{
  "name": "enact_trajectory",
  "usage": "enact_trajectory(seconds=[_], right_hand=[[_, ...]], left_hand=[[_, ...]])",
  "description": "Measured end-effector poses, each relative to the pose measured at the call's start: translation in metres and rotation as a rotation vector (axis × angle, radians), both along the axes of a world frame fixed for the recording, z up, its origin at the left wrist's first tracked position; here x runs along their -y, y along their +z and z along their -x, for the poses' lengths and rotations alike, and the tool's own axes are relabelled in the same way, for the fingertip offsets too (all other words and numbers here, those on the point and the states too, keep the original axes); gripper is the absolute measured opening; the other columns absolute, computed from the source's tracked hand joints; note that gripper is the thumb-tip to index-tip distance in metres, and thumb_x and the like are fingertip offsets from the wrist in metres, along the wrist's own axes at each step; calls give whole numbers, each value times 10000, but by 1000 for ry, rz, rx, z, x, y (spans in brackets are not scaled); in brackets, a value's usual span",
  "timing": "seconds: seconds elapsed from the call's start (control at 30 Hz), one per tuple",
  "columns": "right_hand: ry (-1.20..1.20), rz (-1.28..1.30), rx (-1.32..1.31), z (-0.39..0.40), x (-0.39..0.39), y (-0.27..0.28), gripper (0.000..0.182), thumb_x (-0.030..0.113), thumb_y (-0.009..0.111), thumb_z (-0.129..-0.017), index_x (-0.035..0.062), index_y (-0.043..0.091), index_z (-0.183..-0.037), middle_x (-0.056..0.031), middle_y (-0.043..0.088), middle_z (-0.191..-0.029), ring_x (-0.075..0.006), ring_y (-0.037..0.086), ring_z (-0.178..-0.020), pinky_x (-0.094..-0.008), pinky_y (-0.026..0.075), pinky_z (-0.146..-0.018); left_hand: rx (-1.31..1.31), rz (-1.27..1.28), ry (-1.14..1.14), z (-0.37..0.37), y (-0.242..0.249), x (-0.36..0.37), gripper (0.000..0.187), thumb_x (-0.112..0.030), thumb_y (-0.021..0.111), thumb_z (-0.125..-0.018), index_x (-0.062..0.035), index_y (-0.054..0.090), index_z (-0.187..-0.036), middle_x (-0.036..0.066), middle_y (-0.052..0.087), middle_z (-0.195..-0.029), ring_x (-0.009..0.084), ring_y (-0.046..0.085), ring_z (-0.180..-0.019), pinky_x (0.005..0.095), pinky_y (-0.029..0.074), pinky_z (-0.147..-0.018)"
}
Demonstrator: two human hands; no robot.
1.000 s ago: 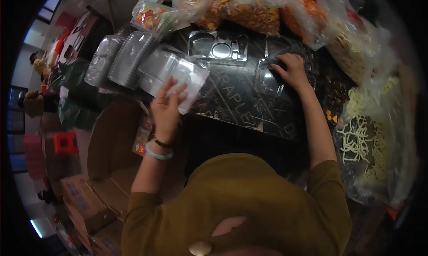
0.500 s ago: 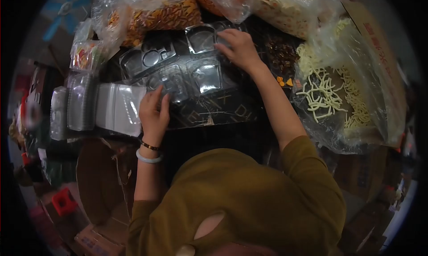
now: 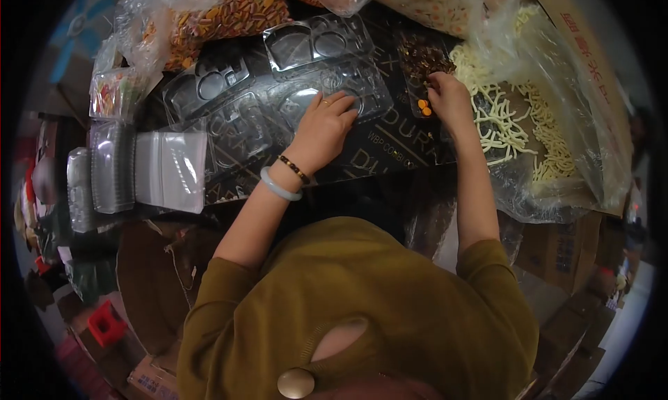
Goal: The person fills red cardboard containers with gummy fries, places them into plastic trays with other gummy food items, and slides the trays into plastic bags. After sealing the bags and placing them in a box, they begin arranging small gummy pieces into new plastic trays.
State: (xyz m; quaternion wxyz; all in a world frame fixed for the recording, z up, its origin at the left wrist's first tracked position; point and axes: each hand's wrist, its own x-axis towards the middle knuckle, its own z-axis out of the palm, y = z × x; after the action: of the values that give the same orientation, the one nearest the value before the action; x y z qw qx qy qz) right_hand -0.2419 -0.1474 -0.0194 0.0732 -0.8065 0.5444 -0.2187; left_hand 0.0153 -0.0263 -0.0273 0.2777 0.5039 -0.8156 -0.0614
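Clock positions from mid-view. Black printed board (image 3: 369, 149) before me: "DURA" reads clearly below my right hand, smaller "WBP COMBI" beside it; more lettering is partly covered by the trays. Red characters on a cardboard flap (image 3: 584, 59) at 2 o'clock, too blurred to read.

Clear trays (image 3: 299, 48): 4 made out, set close together from 10 to 12 o'clock. My left hand (image 3: 323, 132), just above centre, lies palm down with fingers parted over the nearest tray at 12. 2 bracelets on that wrist: 1 dark beaded, 1 pale bangle.

My right hand (image 3: 449, 100), between 1 and 2, has its fingers bent close together at the edge of the dark brown pieces (image 3: 421, 55). Cannot tell if anything is pinched. The hands are well apart. Orange pieces (image 3: 424, 107): 2 seen, just below the brown ones.

Pale strands (image 3: 497, 128) at 2, loose on plastic, uncounted. Bag of orange-and-brown pieces (image 3: 229, 13) at 11. At 9, 2 stacks of clear containers (image 3: 113, 167), then flat clear sleeves (image 3: 170, 170). Red stool (image 3: 106, 323) at 8: 1.
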Motion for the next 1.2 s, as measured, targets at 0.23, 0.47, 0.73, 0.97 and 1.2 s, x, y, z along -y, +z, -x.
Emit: enact_trajectory(seconds=[0.23, 0.47, 0.73, 0.97, 1.2], right_hand=[[140, -142, 526, -49, -54, 18, 178, 36, 671, -754, 14, 668, -930, -127, 649, -849, -221, 655, -710, -291, 518, -661], [261, 107, 329, -72, -60, -17, 106, 120, 709, -750, 68, 681, -838, -26, 635, -801, -233, 588, -790, -352, 426, -731], [158, 188, 281, -78, -72, -17, 82, 119, 695, -759, 93, 683, -837, -30, 607, -812, -219, 583, -806, -351, 408, -733], [301, 271, 128, -77, -56, -13, 95, 118, 681, -757, 96, 687, -849, -21, 589, -851, -218, 577, -823, -359, 401, -745], [152, 176, 354, -30, -14, -3, 191, 72, 615, -815, 16, 643, -996, -141, 624, -981, -320, 601, -895, -372, 485, -799]], left_hand=[[-139, -51, -17, -7, -12, 1, 297, 26, 623, -762, -2, 623, -1058, 132, 571, -1226, 316, 495, -1206, 411, 415, -991], [-190, -59, -6, -7, -11, 1, 326, 23, 606, -773, -12, 601, -1097, 134, 584, -1187, 304, 537, -1136, 404, 426, -955], [15, -30, -19, 1, -12, 5, 543, 38, 567, -718, -58, 521, -1250, 103, 526, -1195, 273, 495, -1134, 435, 384, -957], [143, 10, 39, 8, -5, 1, 459, -37, 568, -778, -62, 534, -1235, 130, 518, -1200, 297, 493, -1131, 449, 381, -965], [124, -74, 48, 17, 13, 1, 465, -296, 614, -849, -95, 515, -1256, 115, 515, -1177, 290, 485, -1131, 513, 344, -997]])
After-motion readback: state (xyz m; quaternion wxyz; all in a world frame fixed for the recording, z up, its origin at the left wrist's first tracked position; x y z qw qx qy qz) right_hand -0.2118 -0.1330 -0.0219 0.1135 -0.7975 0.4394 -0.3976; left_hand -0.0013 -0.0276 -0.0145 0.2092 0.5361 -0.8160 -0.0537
